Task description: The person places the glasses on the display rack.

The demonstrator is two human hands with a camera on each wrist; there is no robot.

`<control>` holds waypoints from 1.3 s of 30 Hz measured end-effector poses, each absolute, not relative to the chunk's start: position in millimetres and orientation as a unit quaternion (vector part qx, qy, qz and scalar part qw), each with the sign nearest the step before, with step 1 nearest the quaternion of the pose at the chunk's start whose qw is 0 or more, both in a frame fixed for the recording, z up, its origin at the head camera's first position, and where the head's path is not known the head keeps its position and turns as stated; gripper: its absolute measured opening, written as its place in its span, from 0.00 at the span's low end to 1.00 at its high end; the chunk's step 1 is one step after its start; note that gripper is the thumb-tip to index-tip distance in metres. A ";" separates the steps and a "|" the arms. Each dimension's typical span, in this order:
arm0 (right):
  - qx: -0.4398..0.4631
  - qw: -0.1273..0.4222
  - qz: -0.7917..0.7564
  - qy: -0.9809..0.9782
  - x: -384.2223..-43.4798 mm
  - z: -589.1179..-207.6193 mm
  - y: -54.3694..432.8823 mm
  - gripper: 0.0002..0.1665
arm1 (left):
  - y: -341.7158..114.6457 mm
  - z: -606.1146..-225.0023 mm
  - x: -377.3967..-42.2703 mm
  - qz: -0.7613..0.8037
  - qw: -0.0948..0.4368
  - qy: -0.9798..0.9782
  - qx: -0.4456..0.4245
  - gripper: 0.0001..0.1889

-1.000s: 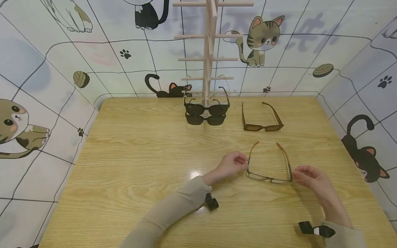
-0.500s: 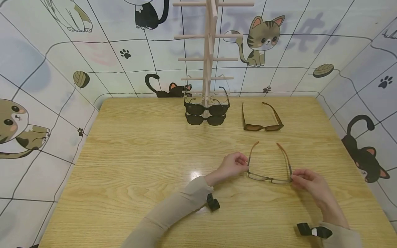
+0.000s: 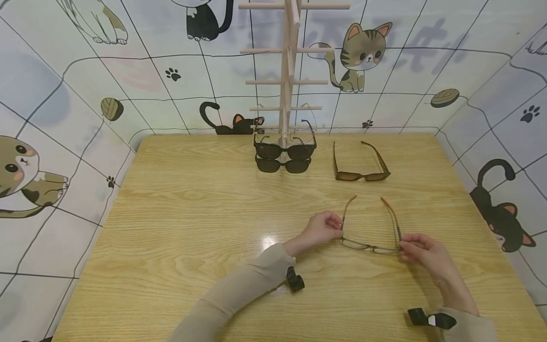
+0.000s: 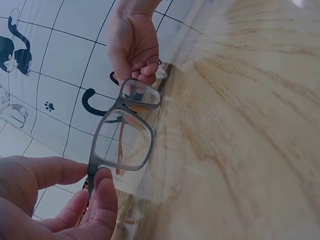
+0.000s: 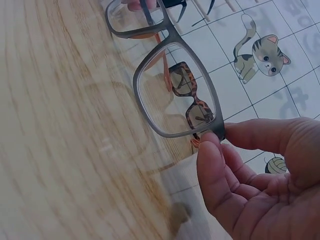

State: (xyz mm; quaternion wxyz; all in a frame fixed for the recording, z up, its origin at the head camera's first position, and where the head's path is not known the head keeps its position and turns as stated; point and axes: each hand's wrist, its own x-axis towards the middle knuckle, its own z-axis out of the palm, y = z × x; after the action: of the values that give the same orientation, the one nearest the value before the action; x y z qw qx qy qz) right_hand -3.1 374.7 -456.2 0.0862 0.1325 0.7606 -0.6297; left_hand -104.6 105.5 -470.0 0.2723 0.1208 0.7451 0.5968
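A pair of grey-framed eyeglasses with clear lenses and orange-brown temple tips lies on the wooden table, its temples unfolded toward the back. At the left hinge, my left hand pinches the frame between thumb and fingers; the left wrist view shows the grip on the grey corner. My right hand pinches the opposite hinge corner, seen close in the right wrist view beside the lens rim. Behind them, brown tortoiseshell sunglasses rest on the table with temples open.
A wooden eyewear stand with several crossbars rises at the back centre. Low on it hang black sunglasses, another dark pair below, and thin wire-rimmed glasses. A cat-patterned cloth surrounds the wooden table.
My right hand has moved slightly left and now pinches the right hinge of the eyeglasses. The left hand has shifted a little onto the left hinge; the eyeglasses stay almost in place.
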 end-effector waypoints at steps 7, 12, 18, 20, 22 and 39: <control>0.129 0.081 -0.690 0.708 -2.5 -457.8 373.7 0.07 | 105.6 -470.0 -103.9 0.597 0.271 0.746 0.115 0.10; 0.123 0.074 -0.704 0.695 -1.7 -456.9 372.7 0.08 | 104.6 -468.4 -104.0 0.613 0.272 0.734 0.112 0.10; 0.094 0.056 -0.726 0.679 -0.8 -450.6 371.0 0.08 | 101.4 -459.8 -107.4 0.650 0.281 0.697 0.111 0.10; 0.089 0.049 -0.731 0.675 -2.5 -447.2 370.0 0.08 | 101.0 -457.4 -109.0 0.663 0.280 0.686 0.110 0.10; 0.084 0.044 -0.736 0.670 -4.6 -443.4 369.0 0.09 | 100.8 -455.0 -110.7 0.673 0.277 0.677 0.109 0.10; 0.004 0.005 -0.781 0.624 -26.0 -411.2 358.2 0.12 | 91.3 -422.3 -123.2 0.720 0.255 0.639 0.091 0.11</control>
State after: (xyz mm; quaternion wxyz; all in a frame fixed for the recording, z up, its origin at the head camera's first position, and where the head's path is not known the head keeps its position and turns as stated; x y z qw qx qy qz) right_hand -26.0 358.2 -411.2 0.0054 0.0044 0.6239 -0.7815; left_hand -123.2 91.3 -422.3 0.2551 0.0914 0.6394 0.7195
